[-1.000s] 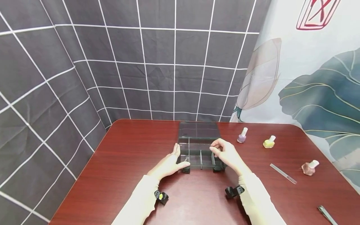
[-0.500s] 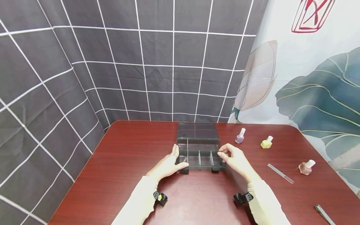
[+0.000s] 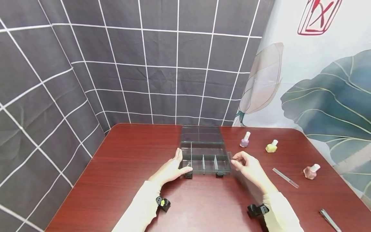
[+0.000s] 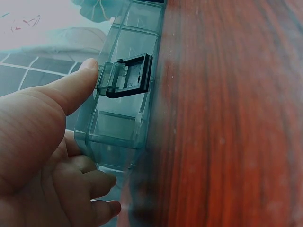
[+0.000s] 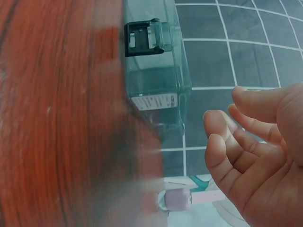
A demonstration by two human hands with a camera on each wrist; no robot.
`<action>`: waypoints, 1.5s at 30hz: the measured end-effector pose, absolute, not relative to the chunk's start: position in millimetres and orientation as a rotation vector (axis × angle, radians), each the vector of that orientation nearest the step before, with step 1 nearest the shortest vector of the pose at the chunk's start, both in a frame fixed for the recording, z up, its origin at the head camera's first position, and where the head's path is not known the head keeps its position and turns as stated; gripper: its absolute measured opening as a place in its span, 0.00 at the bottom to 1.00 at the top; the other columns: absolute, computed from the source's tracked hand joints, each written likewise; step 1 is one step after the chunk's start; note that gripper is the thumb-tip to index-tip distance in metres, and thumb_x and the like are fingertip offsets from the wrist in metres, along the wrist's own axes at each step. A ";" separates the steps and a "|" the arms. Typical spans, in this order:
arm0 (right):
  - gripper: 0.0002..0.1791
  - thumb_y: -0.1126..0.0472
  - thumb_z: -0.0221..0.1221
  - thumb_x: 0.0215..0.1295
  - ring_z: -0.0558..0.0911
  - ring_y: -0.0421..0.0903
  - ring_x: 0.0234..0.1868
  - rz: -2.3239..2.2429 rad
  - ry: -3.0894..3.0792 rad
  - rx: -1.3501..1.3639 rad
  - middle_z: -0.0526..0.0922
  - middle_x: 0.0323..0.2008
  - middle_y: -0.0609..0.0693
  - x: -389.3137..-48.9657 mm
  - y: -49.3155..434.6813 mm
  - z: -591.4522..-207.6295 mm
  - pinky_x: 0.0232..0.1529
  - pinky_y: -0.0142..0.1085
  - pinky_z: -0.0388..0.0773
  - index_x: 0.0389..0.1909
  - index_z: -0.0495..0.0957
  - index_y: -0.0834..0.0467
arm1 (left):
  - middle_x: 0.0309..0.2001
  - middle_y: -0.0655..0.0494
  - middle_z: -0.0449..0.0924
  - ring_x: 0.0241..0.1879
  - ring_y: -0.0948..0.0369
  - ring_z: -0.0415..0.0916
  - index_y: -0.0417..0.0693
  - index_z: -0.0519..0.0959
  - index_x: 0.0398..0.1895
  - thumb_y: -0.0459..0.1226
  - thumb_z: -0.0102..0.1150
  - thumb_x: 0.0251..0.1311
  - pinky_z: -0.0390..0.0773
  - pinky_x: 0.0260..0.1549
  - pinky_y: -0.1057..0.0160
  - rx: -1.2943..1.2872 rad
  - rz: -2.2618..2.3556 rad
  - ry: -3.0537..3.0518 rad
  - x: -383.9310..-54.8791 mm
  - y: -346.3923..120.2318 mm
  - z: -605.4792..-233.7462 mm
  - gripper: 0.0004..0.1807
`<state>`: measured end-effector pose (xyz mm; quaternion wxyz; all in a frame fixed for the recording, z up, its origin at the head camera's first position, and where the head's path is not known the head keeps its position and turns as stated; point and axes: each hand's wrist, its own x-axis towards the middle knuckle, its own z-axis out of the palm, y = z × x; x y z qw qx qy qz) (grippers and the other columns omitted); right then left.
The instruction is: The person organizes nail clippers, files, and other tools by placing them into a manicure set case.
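A translucent dark plastic compartment box (image 3: 210, 171) lies on the table, its lid (image 3: 201, 134) flipped back. Upright dividers (image 3: 215, 163) split the inside. My left hand (image 3: 168, 169) grips the box's front left corner, fingers along the left side and thumb at the front edge by a black latch (image 4: 135, 75). Just off the box's right side, my right hand (image 3: 247, 167) pinches a small clear plastic divider (image 3: 229, 156) between thumb and fingertips. In the right wrist view the right hand's fingers are curled and the divider is barely visible.
To the right stand nail polish bottles: purple (image 3: 244, 140), yellow (image 3: 271, 146) and pinkish brown (image 3: 311, 171). A clear narrow strip (image 3: 285, 178) lies in front of them, and nail clippers (image 3: 329, 219) lie near the right front. A grey checked cloth (image 3: 162, 80) hangs behind the table (image 3: 139, 145).
My right hand has moved right, from over the box's right compartments to outside its right side, with the clear divider. My left hand stays at the box's left corner.
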<state>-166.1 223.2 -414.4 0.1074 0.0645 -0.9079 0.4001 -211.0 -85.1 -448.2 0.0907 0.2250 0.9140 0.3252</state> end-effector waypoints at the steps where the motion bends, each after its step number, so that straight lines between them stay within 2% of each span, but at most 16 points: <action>1: 0.06 0.64 0.62 0.58 0.77 0.40 0.22 1.172 -2.672 0.186 0.78 0.21 0.48 -165.4 224.4 -415.3 0.24 0.31 0.71 0.34 0.76 0.58 | 0.73 0.42 0.35 0.64 0.43 0.57 0.36 0.42 0.72 0.60 0.52 0.58 0.62 0.59 0.50 0.659 0.968 2.717 -210.8 -85.2 -448.0 0.52; 10: 0.06 0.62 0.62 0.59 0.77 0.45 0.25 1.154 -2.685 0.123 0.79 0.25 0.51 -150.7 239.8 -416.0 0.25 0.31 0.71 0.36 0.76 0.58 | 0.72 0.39 0.34 0.65 0.47 0.55 0.34 0.42 0.71 0.58 0.53 0.59 0.60 0.60 0.53 0.681 0.986 2.699 -210.6 -86.9 -449.5 0.52; 17: 0.07 0.64 0.62 0.59 0.78 0.42 0.24 1.142 -2.669 0.100 0.80 0.28 0.52 -140.5 253.1 -414.2 0.26 0.30 0.73 0.37 0.76 0.60 | 0.72 0.39 0.35 0.66 0.49 0.53 0.34 0.43 0.71 0.59 0.53 0.59 0.59 0.61 0.54 0.697 0.994 2.705 -210.9 -87.3 -446.4 0.52; 26: 0.07 0.63 0.62 0.59 0.77 0.43 0.23 1.068 -2.653 0.048 0.79 0.24 0.51 -127.2 270.7 -414.8 0.23 0.30 0.71 0.36 0.76 0.59 | 0.73 0.42 0.35 0.65 0.43 0.55 0.36 0.42 0.72 0.59 0.53 0.58 0.60 0.59 0.49 0.655 0.992 2.705 -210.0 -86.8 -447.2 0.52; 31: 0.07 0.61 0.62 0.60 0.77 0.40 0.22 1.040 -2.670 -0.001 0.78 0.24 0.50 -119.6 281.0 -417.3 0.23 0.29 0.71 0.37 0.76 0.59 | 0.72 0.39 0.35 0.66 0.48 0.55 0.34 0.43 0.71 0.59 0.53 0.59 0.59 0.60 0.53 0.691 0.995 2.709 -210.5 -87.6 -447.5 0.51; 39: 0.07 0.62 0.63 0.59 0.74 0.35 0.23 0.958 -2.652 -0.006 0.79 0.26 0.46 -107.5 296.8 -419.9 0.25 0.27 0.69 0.36 0.77 0.58 | 0.72 0.40 0.35 0.66 0.48 0.54 0.35 0.42 0.72 0.59 0.52 0.59 0.60 0.60 0.53 0.683 1.000 2.705 -211.5 -87.7 -448.2 0.52; 45: 0.06 0.64 0.64 0.57 0.73 0.32 0.25 0.914 -2.601 -0.011 0.79 0.27 0.43 -98.1 309.2 -424.0 0.26 0.24 0.66 0.35 0.78 0.57 | 0.72 0.40 0.35 0.65 0.44 0.56 0.36 0.43 0.72 0.58 0.54 0.58 0.61 0.59 0.50 0.672 1.008 2.711 -210.5 -86.2 -448.6 0.52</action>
